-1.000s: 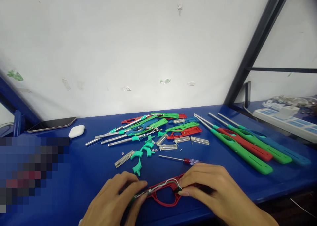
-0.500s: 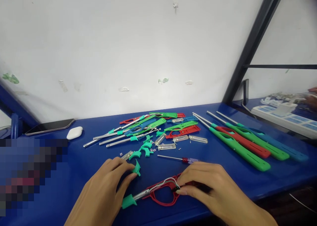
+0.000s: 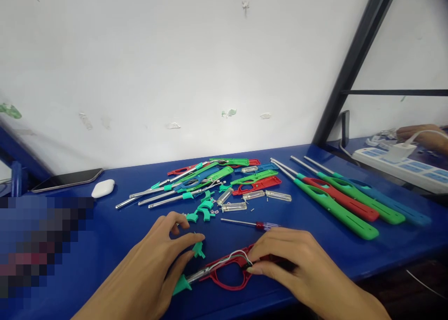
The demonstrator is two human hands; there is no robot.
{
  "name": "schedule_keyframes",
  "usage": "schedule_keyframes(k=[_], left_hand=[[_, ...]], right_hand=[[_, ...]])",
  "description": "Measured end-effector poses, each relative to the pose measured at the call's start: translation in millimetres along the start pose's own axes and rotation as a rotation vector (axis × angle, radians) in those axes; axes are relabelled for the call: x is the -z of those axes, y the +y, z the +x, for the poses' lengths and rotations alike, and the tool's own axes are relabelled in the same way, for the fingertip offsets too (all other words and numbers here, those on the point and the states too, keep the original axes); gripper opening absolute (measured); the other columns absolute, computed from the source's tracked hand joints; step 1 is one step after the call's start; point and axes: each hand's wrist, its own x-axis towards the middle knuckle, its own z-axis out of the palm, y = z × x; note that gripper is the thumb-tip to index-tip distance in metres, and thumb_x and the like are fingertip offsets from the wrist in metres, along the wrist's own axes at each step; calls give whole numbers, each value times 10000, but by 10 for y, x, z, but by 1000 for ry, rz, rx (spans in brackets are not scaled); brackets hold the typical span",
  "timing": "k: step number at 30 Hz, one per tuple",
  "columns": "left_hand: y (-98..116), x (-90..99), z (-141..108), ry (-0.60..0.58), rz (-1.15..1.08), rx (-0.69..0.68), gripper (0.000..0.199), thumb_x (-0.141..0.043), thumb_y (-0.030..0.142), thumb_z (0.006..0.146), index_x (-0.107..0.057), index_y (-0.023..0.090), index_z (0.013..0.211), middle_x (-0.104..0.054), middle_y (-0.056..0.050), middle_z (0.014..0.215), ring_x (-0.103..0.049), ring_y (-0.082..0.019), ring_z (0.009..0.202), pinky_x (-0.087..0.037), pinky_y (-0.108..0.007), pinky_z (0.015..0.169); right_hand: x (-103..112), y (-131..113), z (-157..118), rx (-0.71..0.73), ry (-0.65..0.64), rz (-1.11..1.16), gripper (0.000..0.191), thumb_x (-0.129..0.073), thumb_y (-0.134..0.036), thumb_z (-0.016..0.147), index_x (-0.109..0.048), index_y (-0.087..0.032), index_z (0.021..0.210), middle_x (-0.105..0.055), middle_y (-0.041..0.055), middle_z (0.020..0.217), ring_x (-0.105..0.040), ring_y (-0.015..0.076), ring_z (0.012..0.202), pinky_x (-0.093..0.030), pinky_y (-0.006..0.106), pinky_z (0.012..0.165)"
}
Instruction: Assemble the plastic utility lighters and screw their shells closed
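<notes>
Pinched between the thumb and index finger of my left hand (image 3: pixel 157 259) is a teal plastic trigger (image 3: pixel 198 249). Just right of it lies an opened red lighter half-shell (image 3: pixel 229 287) with a metal tube (image 3: pixel 198 276), a teal collar (image 3: pixel 182 285) and thin white and green wires (image 3: pixel 235 253). My right hand (image 3: pixel 290 259) closes over the handle end of this shell, its thumb and fingertips at a small dark part where the wires end. The palm hides most of the handle.
Behind lie loose teal triggers (image 3: pixel 205 212), clear fuel tanks (image 3: pixel 234 207), a screwdriver (image 3: pixel 257 224) and a pile of coloured shells (image 3: pixel 257 186). Assembled lighters (image 3: pixel 336 210) lie at right. Farther off are a phone (image 3: pixel 68 179), an earbud case (image 3: pixel 103 188), a power strip (image 3: pixel 406 168) and another person's hand (image 3: pixel 423 135).
My left hand has shifted slightly right and down with the trigger, turning it and bringing it closer to the red shell. My right hand keeps its place. Another person's hand shows more at far right.
</notes>
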Motion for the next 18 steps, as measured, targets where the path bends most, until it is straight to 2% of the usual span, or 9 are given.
schedule_keyframes(k=[4,7,10,13,16,18], left_hand=[[-57,-7,-19,-48,8,-2,320,-515,286,1038,-780,368,1199,-764,-40,1173,-827,-214,986,-700,-310,759],[-76,3,-7,-64,-21,-25,309,-485,289,1069,-779,340,1151,-778,-22,1140,-816,-197,994,-696,-307,811],[-41,42,33,30,5,-29,292,-481,426,1109,-752,318,1124,-801,1,1080,-817,-194,923,-695,-311,811],[53,73,23,110,-11,-11,297,-503,545,1105,-705,344,1187,-805,41,1047,-812,-152,874,-662,-221,797],[165,42,-54,24,-134,-101,270,-438,448,1150,-662,353,1267,-781,58,994,-781,-83,826,-599,-113,788],[223,-17,-110,-59,-173,-169,296,-402,348,1159,-605,332,1374,-770,44,1002,-771,-79,822,-596,-114,795]], right_hand=[[-3,-1,0,3,1,-13,23,-779,-327,1016,-794,-309,1017,-838,-107,967,-755,117,872,-524,207,890],[-8,2,-2,8,6,-5,21,-780,-325,1016,-793,-309,1019,-839,-109,970,-753,115,870,-520,202,898],[-10,3,-4,15,8,-1,19,-779,-317,1016,-793,-310,1028,-841,-110,982,-754,115,882,-512,199,933],[-9,0,-4,10,5,-2,21,-780,-314,1016,-791,-306,1033,-841,-110,985,-752,110,883,-507,192,921],[-7,-6,1,0,2,7,26,-784,-313,1013,-792,-305,1037,-841,-112,991,-753,105,884,-505,190,904],[-4,-12,6,-2,-2,11,21,-786,-297,1013,-791,-302,1032,-841,-112,990,-751,105,881,-504,192,906]])
